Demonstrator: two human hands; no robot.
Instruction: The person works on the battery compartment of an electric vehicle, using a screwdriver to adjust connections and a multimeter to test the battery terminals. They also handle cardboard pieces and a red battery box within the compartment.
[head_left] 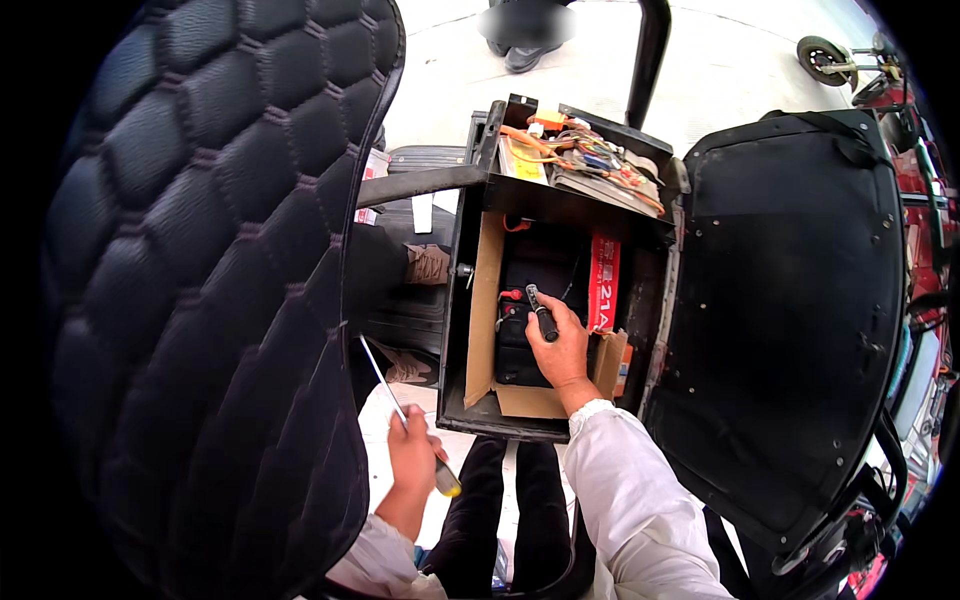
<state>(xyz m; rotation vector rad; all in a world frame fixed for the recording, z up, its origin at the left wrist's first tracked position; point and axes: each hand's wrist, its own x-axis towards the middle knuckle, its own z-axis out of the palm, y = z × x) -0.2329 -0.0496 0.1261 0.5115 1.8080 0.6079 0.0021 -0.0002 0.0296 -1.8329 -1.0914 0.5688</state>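
Observation:
My left hand is closed around a long screwdriver; its shaft points up and away, and its grey handle with a yellow end shows below the fist. My right hand grips a small ratchet wrench by its black handle. The wrench head is over black batteries, beside a red terminal cover; whether it touches a terminal I cannot tell. The batteries sit inside cardboard lining a black metal compartment. A red printed strip lies along their right side.
A bundle of wires and connectors fills the tray at the compartment's far end. A quilted black seat rises on the left. On the right, a black panel lies folded open. Another person's shoe rests beside the compartment.

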